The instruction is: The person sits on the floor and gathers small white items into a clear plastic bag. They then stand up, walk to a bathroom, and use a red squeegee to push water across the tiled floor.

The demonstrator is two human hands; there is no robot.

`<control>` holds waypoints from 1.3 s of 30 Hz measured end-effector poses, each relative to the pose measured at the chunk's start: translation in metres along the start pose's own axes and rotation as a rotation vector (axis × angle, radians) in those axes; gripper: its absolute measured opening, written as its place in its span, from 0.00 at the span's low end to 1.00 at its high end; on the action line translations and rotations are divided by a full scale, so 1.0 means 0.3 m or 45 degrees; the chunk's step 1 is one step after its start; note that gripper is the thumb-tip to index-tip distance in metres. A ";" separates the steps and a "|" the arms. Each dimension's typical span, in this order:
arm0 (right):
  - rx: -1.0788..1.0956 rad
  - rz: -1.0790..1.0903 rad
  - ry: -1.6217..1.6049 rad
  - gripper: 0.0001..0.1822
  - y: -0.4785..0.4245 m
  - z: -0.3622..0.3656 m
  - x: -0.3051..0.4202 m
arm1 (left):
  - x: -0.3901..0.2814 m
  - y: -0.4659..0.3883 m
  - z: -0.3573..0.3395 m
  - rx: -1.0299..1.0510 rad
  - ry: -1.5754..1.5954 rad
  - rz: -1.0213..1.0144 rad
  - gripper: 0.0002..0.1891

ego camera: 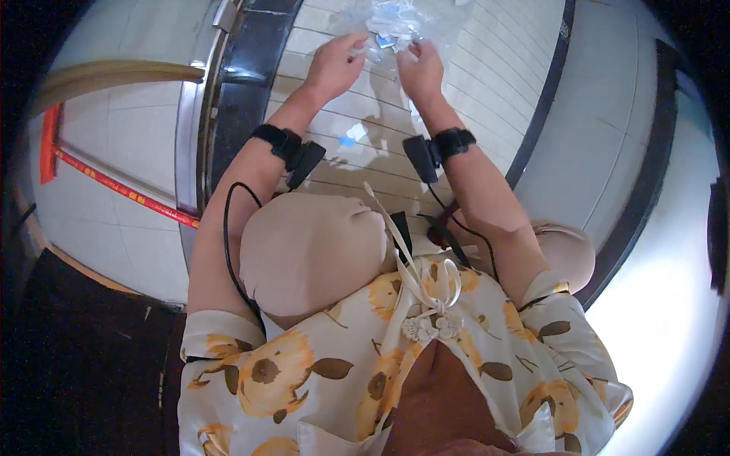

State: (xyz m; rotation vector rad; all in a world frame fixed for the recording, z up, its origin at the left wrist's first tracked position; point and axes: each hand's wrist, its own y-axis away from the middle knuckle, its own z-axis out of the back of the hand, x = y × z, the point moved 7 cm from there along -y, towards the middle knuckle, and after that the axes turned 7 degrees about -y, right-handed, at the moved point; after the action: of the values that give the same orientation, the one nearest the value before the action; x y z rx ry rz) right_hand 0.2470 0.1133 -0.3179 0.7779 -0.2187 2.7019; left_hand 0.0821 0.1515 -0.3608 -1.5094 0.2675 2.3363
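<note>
At the top centre, a clear plastic bag with white and blue scraps in it lies over the tiled floor. My left hand is at the bag's near left edge, its fingers curled towards the plastic. On the right side of the same edge, my right hand has thumb and fingers close together at the film. Whether either hand pinches the plastic is too blurred to tell. Below the hands, a white scrap and a small blue scrap lie on the floor tiles.
Black cables run along my forearms from strapped devices. My bent knees are below the hands. A dark stone border and a metal door track run along the left, with a red printed ribbon beyond. Another dark border is at right.
</note>
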 end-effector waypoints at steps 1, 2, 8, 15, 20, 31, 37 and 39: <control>0.009 0.078 0.099 0.17 0.040 0.009 0.017 | 0.026 0.027 -0.005 0.052 0.038 0.060 0.16; 0.070 0.062 0.001 0.16 0.093 0.010 0.015 | 0.048 0.061 -0.014 0.128 -0.018 0.093 0.15; 0.627 -0.232 -0.058 0.12 0.394 -0.052 -0.031 | 0.087 0.297 -0.036 0.455 -0.194 0.116 0.12; 0.542 0.108 0.079 0.21 0.453 -0.088 0.030 | -0.018 0.437 -0.076 0.555 -0.361 -0.128 0.13; 0.683 0.132 0.012 0.19 0.438 -0.141 0.037 | -0.014 0.420 -0.096 0.556 -0.420 -0.142 0.11; 0.793 0.188 0.018 0.15 0.434 -0.171 0.066 | -0.030 0.423 -0.057 0.304 -0.346 0.004 0.05; 0.901 0.068 -0.137 0.10 0.421 -0.178 0.038 | -0.007 0.432 -0.094 0.554 -0.467 -0.002 0.06; 0.970 -0.048 -0.270 0.08 0.429 -0.183 0.022 | -0.010 0.431 -0.088 0.527 -0.433 -0.018 0.07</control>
State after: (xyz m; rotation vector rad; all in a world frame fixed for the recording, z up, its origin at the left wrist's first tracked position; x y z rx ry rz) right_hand 0.1704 0.0070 -0.3679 1.2433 0.8153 2.6392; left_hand 0.0558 0.0226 -0.3726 -0.9036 0.6022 2.2943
